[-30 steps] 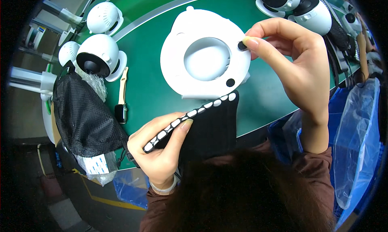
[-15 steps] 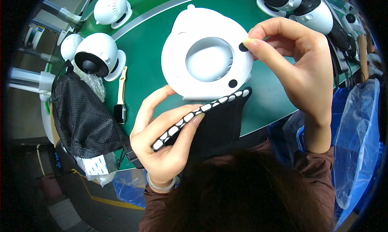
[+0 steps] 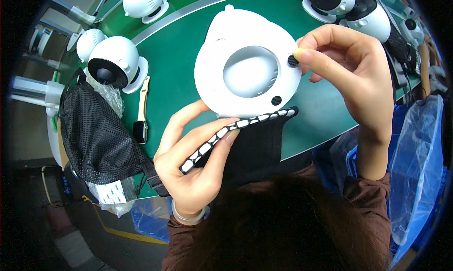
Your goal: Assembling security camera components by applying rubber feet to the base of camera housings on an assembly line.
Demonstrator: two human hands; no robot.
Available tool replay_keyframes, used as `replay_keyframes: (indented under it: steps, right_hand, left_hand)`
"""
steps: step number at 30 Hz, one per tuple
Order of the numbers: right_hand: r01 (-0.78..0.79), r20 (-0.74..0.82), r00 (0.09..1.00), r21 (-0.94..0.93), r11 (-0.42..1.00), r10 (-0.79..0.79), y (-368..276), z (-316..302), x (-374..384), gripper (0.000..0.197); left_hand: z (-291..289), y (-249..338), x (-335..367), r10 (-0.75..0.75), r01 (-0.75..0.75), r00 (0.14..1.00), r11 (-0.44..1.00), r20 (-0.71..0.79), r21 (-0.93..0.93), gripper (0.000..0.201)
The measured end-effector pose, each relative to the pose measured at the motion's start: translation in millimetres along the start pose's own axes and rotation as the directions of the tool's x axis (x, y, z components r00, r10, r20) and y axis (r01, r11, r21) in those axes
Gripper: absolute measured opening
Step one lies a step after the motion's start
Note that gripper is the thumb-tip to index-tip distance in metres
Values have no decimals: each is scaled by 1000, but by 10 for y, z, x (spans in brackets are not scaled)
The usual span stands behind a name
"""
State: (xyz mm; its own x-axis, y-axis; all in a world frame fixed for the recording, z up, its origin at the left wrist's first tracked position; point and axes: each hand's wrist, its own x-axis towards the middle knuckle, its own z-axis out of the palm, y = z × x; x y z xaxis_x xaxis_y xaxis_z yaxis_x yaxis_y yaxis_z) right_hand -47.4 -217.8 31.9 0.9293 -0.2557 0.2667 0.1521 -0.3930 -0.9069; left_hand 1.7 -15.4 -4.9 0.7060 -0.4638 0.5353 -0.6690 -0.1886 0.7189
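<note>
A white rounded device (image 3: 211, 77) with a large round recess stands above the green table, its flat face toward me. My left hand (image 3: 191, 169) pinches a narrow black strip with white oval patches (image 3: 242, 124) between thumb and fingers, while another finger reaches to the device's lower left edge. With thumb and index finger, my right hand (image 3: 356, 70) grips a small round black textured pad (image 3: 293, 60) against the right side of the device's face. Lower on that face sits a similar black pad (image 3: 276, 100). The right hand's other fingers are partly hidden behind.
White camera-like devices (image 3: 113, 54) stand at the left and more (image 3: 370, 23) at the far right. A wristwatch (image 3: 140, 129) lies beside a black mesh bag (image 3: 96, 134). Dark cloth (image 3: 255, 146) hangs at the near edge; clear plastic over blue bags (image 3: 417, 162) is at the right.
The device, both hands and the strip have shifted slightly right in the picture. The strip lies a little flatter. My right fingers stay on the upper black pad, which shows more fully.
</note>
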Motion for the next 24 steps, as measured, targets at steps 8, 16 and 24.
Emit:
replay_keyframes:
  steps: [8, 16, 24]
  right_hand:
    - [102, -133, 982, -227, 969, -135, -23, 112, -59, 11]
    - [0, -70, 998, -146, 989, -10, 63, 13, -5, 18]
    - [424, 41, 901, -292, 857, -432, -106, 262, -427, 31]
  left_hand:
    - [15, 5, 3, 15, -15, 1000, 1000, -19, -4, 24]
    - [-4, 33, -3, -25, 24, 999, 1000, -26, -11, 22]
    - [-174, 116, -97, -214, 219, 976, 938, 49, -268, 22]
